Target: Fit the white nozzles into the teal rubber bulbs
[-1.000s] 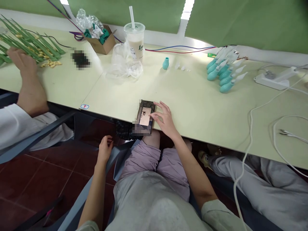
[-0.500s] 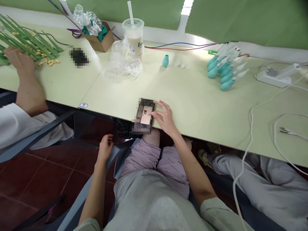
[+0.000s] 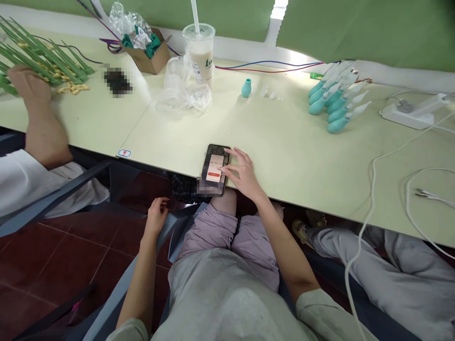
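A black smartphone (image 3: 214, 169) lies at the front edge of the table, its lit screen showing a row of digits above a red button. Over its right side reaches my right hand (image 3: 243, 173), fingers apart, the thumb or a fingertip at the screen; whether it touches the glass I cannot tell. My left hand (image 3: 157, 215) rests by the grey chair armrest (image 3: 170, 225), holding nothing, with its fingers loosely bent and apart. Farther back on the table stands a single teal bulb (image 3: 246, 88), with small translucent pieces (image 3: 268, 92) beside it.
Several teal bulbs with clear nozzles (image 3: 336, 102) stand at the right, near a white power strip (image 3: 408, 113) and cable (image 3: 373, 189). A drink cup (image 3: 201, 54), plastic bag (image 3: 186, 92) and cardboard box (image 3: 152, 57) sit behind. At left, another person's hand (image 3: 30, 83) touches green pointed pieces (image 3: 67, 66).
The phone screen has changed to show digits and a red button. My right hand stays nearly in place at the phone; the left has not moved.
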A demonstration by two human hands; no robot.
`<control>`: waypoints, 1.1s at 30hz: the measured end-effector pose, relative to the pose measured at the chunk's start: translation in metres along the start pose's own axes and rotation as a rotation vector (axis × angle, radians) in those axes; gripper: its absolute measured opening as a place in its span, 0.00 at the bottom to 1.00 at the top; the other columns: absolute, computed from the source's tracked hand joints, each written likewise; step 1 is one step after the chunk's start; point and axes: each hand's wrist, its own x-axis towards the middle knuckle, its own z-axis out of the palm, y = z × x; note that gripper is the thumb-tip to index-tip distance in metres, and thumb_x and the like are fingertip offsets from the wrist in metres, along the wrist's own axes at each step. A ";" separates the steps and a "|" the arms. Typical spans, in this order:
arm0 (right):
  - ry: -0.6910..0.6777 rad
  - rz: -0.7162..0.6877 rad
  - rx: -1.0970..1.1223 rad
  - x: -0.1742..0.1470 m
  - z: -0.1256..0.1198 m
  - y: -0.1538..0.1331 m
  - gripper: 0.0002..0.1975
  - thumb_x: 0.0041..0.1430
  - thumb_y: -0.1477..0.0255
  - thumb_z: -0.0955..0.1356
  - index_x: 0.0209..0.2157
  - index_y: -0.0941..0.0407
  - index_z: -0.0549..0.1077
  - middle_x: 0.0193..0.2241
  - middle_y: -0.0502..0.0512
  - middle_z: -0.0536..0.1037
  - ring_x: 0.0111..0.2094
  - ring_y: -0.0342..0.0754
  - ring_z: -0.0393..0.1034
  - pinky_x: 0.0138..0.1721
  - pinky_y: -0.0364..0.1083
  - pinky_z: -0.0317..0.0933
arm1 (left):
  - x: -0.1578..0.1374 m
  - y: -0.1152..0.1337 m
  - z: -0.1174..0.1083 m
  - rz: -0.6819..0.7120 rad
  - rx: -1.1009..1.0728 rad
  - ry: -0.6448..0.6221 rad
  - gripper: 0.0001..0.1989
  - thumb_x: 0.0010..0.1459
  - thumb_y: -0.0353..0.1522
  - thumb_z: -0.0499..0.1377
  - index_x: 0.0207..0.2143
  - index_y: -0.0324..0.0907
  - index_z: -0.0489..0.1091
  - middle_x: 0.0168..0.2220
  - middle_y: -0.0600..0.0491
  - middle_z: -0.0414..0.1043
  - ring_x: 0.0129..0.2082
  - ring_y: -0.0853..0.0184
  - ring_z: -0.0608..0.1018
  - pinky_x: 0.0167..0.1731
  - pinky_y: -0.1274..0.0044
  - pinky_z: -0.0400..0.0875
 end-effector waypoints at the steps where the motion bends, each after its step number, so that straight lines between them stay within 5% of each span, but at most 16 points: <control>1: 0.007 -0.012 0.013 0.000 0.000 0.000 0.20 0.64 0.55 0.58 0.38 0.46 0.78 0.61 0.46 0.61 0.65 0.54 0.46 0.64 0.64 0.42 | 0.000 0.000 0.000 0.007 0.010 -0.002 0.15 0.50 0.27 0.49 0.41 0.40 0.67 0.40 0.48 0.68 0.38 0.64 0.74 0.39 0.71 0.72; 5: 0.105 -0.033 0.121 -0.001 -0.001 0.001 0.16 0.66 0.61 0.58 0.44 0.45 0.76 0.58 0.48 0.64 0.62 0.53 0.52 0.60 0.62 0.51 | -0.005 0.014 -0.002 0.061 0.074 0.071 0.13 0.55 0.26 0.47 0.40 0.41 0.68 0.41 0.47 0.69 0.42 0.62 0.74 0.44 0.69 0.70; 9: 0.230 -0.017 0.228 -0.001 0.001 0.005 0.19 0.67 0.73 0.55 0.46 0.44 0.74 0.54 0.52 0.66 0.53 0.50 0.61 0.56 0.58 0.58 | 0.000 0.056 -0.010 0.137 0.048 0.419 0.09 0.59 0.27 0.50 0.38 0.40 0.69 0.44 0.46 0.70 0.46 0.63 0.73 0.48 0.69 0.68; 13: 0.263 0.015 0.279 0.000 0.002 0.007 0.21 0.64 0.77 0.56 0.44 0.45 0.75 0.52 0.53 0.66 0.48 0.49 0.64 0.52 0.57 0.62 | 0.038 0.113 -0.028 0.250 0.000 0.624 0.08 0.60 0.28 0.52 0.38 0.41 0.70 0.45 0.46 0.70 0.48 0.64 0.72 0.50 0.69 0.67; 17: 0.275 0.032 0.296 0.000 0.001 0.007 0.20 0.61 0.79 0.57 0.43 0.48 0.75 0.51 0.55 0.66 0.46 0.49 0.66 0.49 0.55 0.64 | 0.088 0.164 -0.043 0.384 -0.054 0.479 0.11 0.61 0.32 0.52 0.45 0.42 0.67 0.47 0.47 0.68 0.49 0.64 0.71 0.46 0.71 0.69; 20: 0.297 0.053 0.320 0.000 0.001 0.007 0.21 0.59 0.81 0.57 0.43 0.49 0.75 0.50 0.56 0.66 0.46 0.48 0.66 0.48 0.53 0.65 | 0.098 0.191 -0.046 0.404 -0.028 0.305 0.28 0.56 0.40 0.59 0.57 0.43 0.57 0.54 0.45 0.65 0.52 0.60 0.70 0.51 0.66 0.66; 27: 0.378 0.104 0.414 0.001 0.000 0.006 0.20 0.56 0.80 0.59 0.43 0.48 0.76 0.50 0.56 0.66 0.50 0.48 0.65 0.44 0.48 0.67 | 0.028 0.207 -0.015 0.287 0.143 0.061 0.60 0.40 0.54 0.65 0.66 0.44 0.37 0.60 0.38 0.59 0.58 0.45 0.65 0.57 0.53 0.55; 33: 0.399 0.123 0.493 0.002 -0.002 0.004 0.20 0.54 0.81 0.59 0.42 0.49 0.76 0.50 0.56 0.67 0.51 0.48 0.65 0.43 0.46 0.67 | 0.010 0.206 0.021 0.216 0.203 0.187 0.53 0.48 0.51 0.62 0.67 0.41 0.38 0.60 0.39 0.61 0.57 0.47 0.66 0.61 0.51 0.46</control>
